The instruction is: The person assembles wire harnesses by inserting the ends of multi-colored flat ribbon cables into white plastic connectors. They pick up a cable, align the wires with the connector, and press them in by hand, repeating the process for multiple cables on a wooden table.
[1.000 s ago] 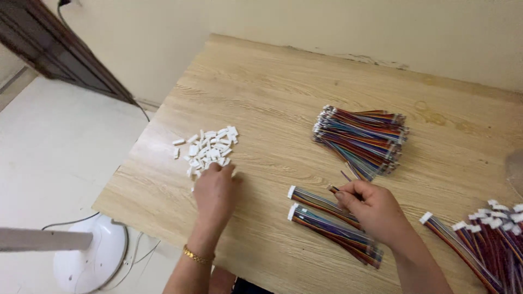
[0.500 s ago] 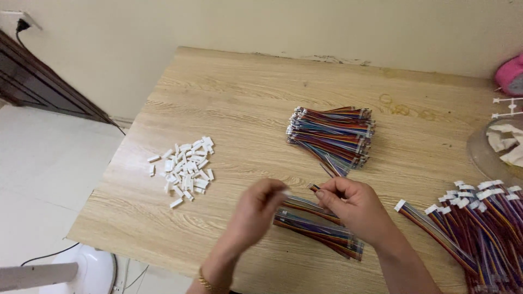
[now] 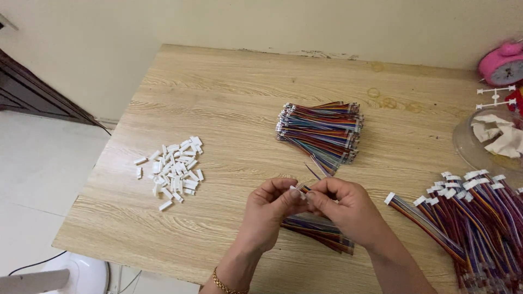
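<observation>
A small white plastic connector (image 3: 297, 190) is pinched between the fingertips of the left hand (image 3: 271, 209) and is held just above the near middle of the bench (image 3: 229, 92). It is met there by the right hand (image 3: 348, 209), whose fingers are pressed together on the end of a thin coloured wire (image 3: 313, 173); whether the wire end is already seated in the connector cannot be told, since the joint is covered by the fingertips. Compared with a second ago, the left hand has been brought away from the pile of white connectors (image 3: 173, 169) at the left of the bench, where it was then resting, and has been drawn in to the right hand, so that one piece is judged to have been picked and carried over for fitting. Beneath both hands a short bundle of coloured wires (image 3: 318, 230) is laid flat on the bench. Further back, well apart from the hands, a thicker bundle of bare-ended wires (image 3: 321, 129) is stacked near the middle. At the right edge a spread of wires already capped with white ends (image 3: 468, 212) is seen, and beyond it a clear plastic bowl (image 3: 474, 149) with crumpled paper and a pink alarm clock (image 3: 501, 64) are set in the far corner
</observation>
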